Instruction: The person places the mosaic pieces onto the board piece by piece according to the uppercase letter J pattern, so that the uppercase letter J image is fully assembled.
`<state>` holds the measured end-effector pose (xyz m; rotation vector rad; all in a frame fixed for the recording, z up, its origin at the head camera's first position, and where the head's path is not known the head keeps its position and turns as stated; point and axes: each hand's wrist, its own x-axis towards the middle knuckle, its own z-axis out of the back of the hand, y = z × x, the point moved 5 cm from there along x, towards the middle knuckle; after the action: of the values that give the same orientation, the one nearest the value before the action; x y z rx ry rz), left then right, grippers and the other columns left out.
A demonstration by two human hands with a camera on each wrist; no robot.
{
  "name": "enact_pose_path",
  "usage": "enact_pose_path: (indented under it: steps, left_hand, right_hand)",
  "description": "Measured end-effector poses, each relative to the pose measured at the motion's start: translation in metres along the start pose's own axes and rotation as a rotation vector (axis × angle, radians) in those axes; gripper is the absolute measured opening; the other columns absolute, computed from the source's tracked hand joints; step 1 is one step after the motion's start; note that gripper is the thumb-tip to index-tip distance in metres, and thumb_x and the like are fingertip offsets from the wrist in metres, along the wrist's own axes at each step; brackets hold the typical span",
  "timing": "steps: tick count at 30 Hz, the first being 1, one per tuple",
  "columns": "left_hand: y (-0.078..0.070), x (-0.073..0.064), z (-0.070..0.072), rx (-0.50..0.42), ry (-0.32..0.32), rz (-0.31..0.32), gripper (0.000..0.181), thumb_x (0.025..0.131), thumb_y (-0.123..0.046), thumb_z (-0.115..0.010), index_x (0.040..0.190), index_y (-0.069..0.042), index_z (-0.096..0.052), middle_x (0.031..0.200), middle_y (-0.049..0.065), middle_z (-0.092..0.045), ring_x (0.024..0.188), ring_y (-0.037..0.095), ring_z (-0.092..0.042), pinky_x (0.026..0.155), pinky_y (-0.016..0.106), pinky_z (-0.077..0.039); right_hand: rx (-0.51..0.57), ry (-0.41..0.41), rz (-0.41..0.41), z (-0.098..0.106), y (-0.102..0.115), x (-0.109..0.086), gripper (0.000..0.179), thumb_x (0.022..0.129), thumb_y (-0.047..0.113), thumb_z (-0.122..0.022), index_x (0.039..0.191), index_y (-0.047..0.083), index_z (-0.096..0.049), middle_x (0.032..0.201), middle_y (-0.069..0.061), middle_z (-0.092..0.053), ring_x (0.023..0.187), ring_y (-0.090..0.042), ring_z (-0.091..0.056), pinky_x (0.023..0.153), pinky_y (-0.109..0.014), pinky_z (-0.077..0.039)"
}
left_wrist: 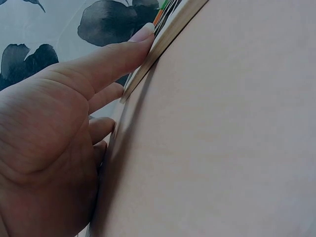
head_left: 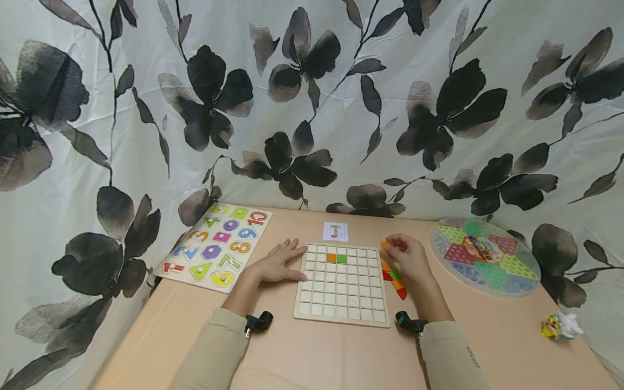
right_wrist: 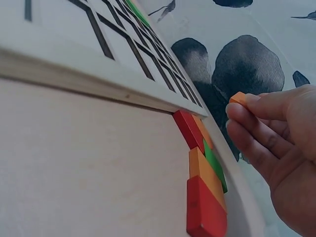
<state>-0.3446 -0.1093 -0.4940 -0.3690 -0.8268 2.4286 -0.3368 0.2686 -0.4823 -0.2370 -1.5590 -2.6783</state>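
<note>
A square wooden grid board (head_left: 341,322) with pale cells lies between the hands. One orange tile (head_left: 331,258) and one green tile (head_left: 342,259) sit side by side in its upper part. My left hand (head_left: 275,264) rests at the board's left edge, fingers extended, with the thumb on the rim in the left wrist view. Thumb and fingers of my right hand (head_left: 409,259) pinch a small orange block (right_wrist: 238,98) off the board's upper right corner. Below that hand, several loose blocks, including a red one (right_wrist: 205,207) and a green one (right_wrist: 215,165), lie along the board's right side.
Behind the board lies a small gridded card (head_left: 336,232) with a coloured figure. A number-and-shape puzzle board (head_left: 229,227) is at left. To the right are a round patterned game board (head_left: 517,265) and a small toy figure (head_left: 561,326). A floral cloth (head_left: 361,162) hangs behind the table.
</note>
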Motion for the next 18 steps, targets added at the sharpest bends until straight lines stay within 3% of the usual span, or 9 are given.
enact_pose_path:
  steps: [18]
  left_hand:
    - [-0.0009,-0.0010,-0.0010,0.014,-0.008,0.001,0.090,0.088,-0.054,-0.077,0.162,-0.021,-0.039,0.175,0.016,-0.011,0.163,0.037,0.002,0.132,0.055,0.002]
  right_hand:
    - [0.133,0.031,-0.006,-0.0087,0.0097,0.0006,0.026,0.100,0.010,-0.070,0.125,0.005,-0.068,0.115,-0.019,-0.060,0.099,-0.030,-0.058,0.079,-0.017,-0.060]
